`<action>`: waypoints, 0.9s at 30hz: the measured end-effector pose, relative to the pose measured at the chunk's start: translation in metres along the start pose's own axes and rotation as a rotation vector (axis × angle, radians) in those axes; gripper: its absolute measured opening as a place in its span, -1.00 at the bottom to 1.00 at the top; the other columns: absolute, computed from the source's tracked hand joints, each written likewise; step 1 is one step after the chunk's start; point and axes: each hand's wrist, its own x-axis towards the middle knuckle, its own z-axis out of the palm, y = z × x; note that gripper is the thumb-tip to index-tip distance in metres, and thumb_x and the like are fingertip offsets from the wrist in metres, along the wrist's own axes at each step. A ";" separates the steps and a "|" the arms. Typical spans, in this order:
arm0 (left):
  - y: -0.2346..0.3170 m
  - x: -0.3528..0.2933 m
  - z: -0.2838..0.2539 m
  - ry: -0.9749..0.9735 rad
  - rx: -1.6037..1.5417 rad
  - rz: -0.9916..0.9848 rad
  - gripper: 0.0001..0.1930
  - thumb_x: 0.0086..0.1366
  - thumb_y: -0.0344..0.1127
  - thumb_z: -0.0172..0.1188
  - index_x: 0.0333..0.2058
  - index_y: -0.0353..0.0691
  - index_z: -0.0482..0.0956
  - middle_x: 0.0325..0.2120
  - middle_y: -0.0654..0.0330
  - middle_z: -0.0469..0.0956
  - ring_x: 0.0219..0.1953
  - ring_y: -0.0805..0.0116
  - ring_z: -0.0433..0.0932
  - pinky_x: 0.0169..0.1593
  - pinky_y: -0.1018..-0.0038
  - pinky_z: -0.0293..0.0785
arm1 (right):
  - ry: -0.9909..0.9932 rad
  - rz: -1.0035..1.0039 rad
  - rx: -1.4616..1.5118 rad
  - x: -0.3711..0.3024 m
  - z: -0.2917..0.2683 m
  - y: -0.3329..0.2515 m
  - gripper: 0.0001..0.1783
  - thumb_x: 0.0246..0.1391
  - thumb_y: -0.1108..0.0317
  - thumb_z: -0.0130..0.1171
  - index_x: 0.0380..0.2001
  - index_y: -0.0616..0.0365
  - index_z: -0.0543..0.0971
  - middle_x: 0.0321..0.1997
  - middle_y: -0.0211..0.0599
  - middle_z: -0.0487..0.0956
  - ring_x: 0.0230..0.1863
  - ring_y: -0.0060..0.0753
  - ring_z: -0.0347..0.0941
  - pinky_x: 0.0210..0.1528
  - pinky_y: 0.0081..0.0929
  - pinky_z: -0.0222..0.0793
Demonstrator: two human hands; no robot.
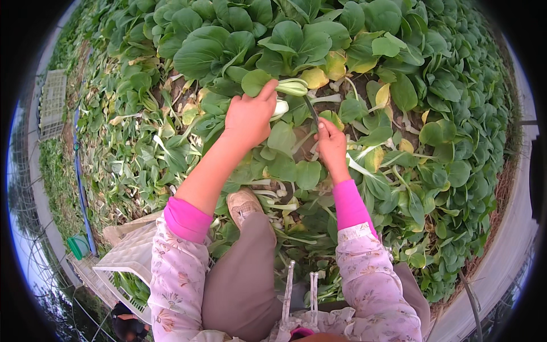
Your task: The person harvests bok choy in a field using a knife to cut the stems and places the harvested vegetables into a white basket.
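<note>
At the lower left of the frame, a white plastic crate (pixel 128 256) contained green leaves (pixel 132 286). Just left of centre, a beige shoe (pixel 244 206) stood among foliage. Right of centre, the right hand's (pixel 331 142) fingers were closed around a knife (pixel 311 108), blade directed upward. At upper centre, the left hand (pixel 250 117) gripped a bok choy (pixel 292 87), pale base facing right, near the blade tip; contact could not be determined. Bok choy plants (pixel 288 43) filled the top.
</note>
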 end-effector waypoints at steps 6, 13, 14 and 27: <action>0.035 -0.041 -0.037 0.225 -0.356 0.241 -0.41 -0.26 -0.51 0.21 -0.09 -0.23 0.45 0.13 0.36 0.26 -0.13 0.20 0.50 -0.17 0.34 0.46 | 0.067 -0.170 0.999 -0.042 -0.027 -0.060 -0.33 0.03 0.19 0.23 0.13 0.26 0.22 -0.02 -0.10 0.49 -0.44 -0.58 0.45 -0.65 -0.69 0.26; 0.063 -0.056 -0.050 -0.015 -0.524 0.335 -0.35 -0.27 -0.51 0.23 -0.04 -0.19 0.45 0.24 0.13 0.09 -0.01 0.11 0.43 -0.08 0.33 0.44 | 0.268 -0.234 0.978 -0.045 -0.058 -0.074 -0.56 0.05 0.38 0.18 -0.02 0.20 0.31 -0.20 -0.16 0.52 -0.46 -0.54 0.41 -0.64 -0.64 0.25; 0.065 -0.059 -0.056 -0.006 -0.680 0.335 -0.34 -0.27 -0.50 0.24 -0.02 -0.21 0.42 0.24 0.12 0.09 0.01 0.10 0.41 -0.08 0.32 0.44 | 0.378 -0.289 0.919 -0.046 -0.064 -0.075 -0.57 0.05 0.41 0.17 -0.02 0.21 0.32 -0.20 -0.17 0.52 -0.46 -0.55 0.40 -0.63 -0.65 0.25; 0.098 -0.053 -0.050 -0.242 -1.531 0.211 -0.17 -0.19 -0.46 0.30 0.15 -0.14 0.17 0.10 0.05 0.27 0.14 0.19 0.29 0.15 0.35 0.23 | 0.317 -0.351 0.540 -0.091 -0.073 -0.096 -0.54 -0.09 0.52 0.29 -0.08 0.27 0.40 -0.33 -0.29 0.54 -0.36 -0.63 0.42 -0.38 -0.74 0.33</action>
